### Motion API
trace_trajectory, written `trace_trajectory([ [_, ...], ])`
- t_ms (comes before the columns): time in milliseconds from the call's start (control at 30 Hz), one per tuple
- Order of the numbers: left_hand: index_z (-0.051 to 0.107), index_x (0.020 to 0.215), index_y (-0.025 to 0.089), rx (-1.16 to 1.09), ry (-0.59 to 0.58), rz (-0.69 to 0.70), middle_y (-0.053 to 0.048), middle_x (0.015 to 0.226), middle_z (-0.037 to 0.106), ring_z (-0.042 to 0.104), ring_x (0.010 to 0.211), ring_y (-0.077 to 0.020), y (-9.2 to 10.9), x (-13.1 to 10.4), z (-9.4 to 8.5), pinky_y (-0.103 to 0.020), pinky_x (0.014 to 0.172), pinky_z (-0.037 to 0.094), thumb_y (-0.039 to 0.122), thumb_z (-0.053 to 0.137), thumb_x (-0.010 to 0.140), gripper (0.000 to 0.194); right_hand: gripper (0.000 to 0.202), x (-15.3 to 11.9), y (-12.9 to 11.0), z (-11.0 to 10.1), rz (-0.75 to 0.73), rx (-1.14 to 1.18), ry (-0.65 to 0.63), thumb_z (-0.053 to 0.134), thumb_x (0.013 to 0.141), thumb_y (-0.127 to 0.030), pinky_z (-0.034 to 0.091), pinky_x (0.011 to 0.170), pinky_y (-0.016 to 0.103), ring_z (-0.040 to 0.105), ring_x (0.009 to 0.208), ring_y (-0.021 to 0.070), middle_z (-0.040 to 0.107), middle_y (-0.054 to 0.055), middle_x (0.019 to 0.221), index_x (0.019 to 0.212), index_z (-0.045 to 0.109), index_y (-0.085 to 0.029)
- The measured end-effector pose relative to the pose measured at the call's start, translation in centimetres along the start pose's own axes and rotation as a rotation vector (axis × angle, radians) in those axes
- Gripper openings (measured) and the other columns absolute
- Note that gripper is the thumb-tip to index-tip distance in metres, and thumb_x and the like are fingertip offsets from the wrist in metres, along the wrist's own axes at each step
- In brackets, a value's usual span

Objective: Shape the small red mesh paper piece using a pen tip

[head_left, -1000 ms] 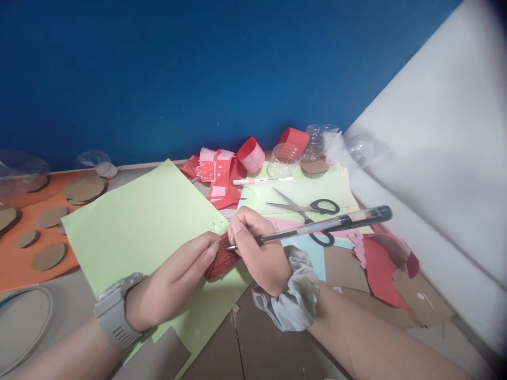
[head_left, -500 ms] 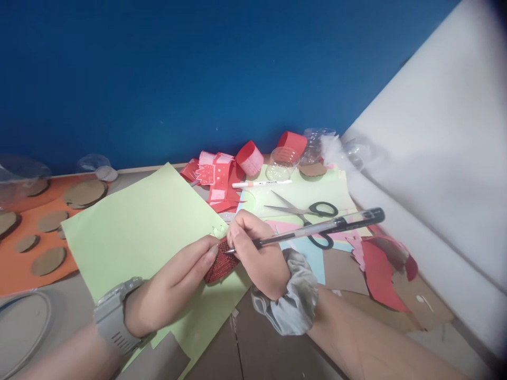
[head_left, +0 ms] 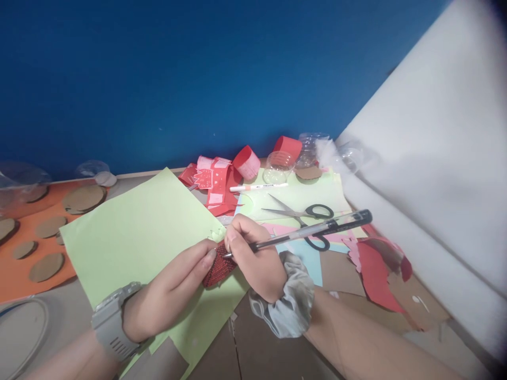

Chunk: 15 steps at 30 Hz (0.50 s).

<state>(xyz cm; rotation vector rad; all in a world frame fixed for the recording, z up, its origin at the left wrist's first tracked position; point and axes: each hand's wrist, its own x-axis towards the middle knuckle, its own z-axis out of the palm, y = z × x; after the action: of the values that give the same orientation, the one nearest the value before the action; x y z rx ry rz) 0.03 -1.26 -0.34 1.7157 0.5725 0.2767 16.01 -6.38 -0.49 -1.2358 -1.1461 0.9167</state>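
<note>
My left hand (head_left: 178,282), with a grey watch at its wrist, pinches a small red piece (head_left: 217,268) covered in a dark crosshatched pattern. Closed round a black-capped clear pen (head_left: 309,232) is my right hand (head_left: 257,258), a grey scrunchie at its wrist. The pen's tip touches or hovers just over the red piece. Beneath both hands lies a light green sheet (head_left: 138,227). Black-handled scissors (head_left: 303,216) rest open on papers beyond the right hand.
Cardboard discs (head_left: 84,199) lie on orange paper (head_left: 24,274) at left. Red and pink paper pieces (head_left: 217,182), a white marker (head_left: 259,187) and clear plastic cups (head_left: 279,167) are near the blue wall (head_left: 198,79). Red scraps (head_left: 376,274) lie at right, beside a white panel (head_left: 443,158).
The view has shifted slightly, so most things appear a little lower and further left. Both hands keep their holds, and the pen has moved only slightly.
</note>
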Motion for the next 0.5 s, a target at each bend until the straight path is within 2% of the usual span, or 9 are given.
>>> trace_trajectory([
  [133, 0.043, 0.082, 0.020, -0.005, 0.006, 0.006, -0.004, 0.087, 0.050, 0.047, 0.083, -0.0178, -0.07, -0.12, -0.04, -0.032, 0.077, 0.038, 0.040, 0.027, 0.105, 0.034, 0.025, -0.09, 0.20, 0.04, 0.000, 0.021, 0.009, 0.043, 0.089, -0.016, 0.029, 0.049, 0.024, 0.034, 0.051, 0.0089, 0.035, -0.006, 0.057, 0.065, 0.039, -0.021],
  [333, 0.047, 0.092, 0.019, -0.017, -0.002, -0.026, -0.001, 0.081, 0.046, 0.043, 0.075, -0.0163, -0.37, 0.04, 0.08, -0.031, 0.073, 0.038, 0.041, 0.027, 0.105, 0.032, 0.026, -0.13, 0.31, 0.07, 0.005, 0.043, 0.019, 0.042, 0.090, -0.018, 0.030, 0.050, 0.024, 0.036, 0.053, 0.0093, 0.036, -0.005, 0.059, 0.065, 0.039, -0.021],
  [500, 0.045, 0.089, 0.020, -0.016, -0.006, -0.033, -0.001, 0.080, 0.045, 0.043, 0.074, -0.0157, -0.36, 0.10, 0.08, -0.031, 0.072, 0.038, 0.042, 0.027, 0.105, 0.033, 0.025, -0.21, 0.38, 0.01, -0.025, -0.010, 0.010, 0.042, 0.091, -0.017, 0.031, 0.052, 0.024, 0.035, 0.053, 0.0091, 0.037, -0.005, 0.059, 0.066, 0.040, -0.020],
])
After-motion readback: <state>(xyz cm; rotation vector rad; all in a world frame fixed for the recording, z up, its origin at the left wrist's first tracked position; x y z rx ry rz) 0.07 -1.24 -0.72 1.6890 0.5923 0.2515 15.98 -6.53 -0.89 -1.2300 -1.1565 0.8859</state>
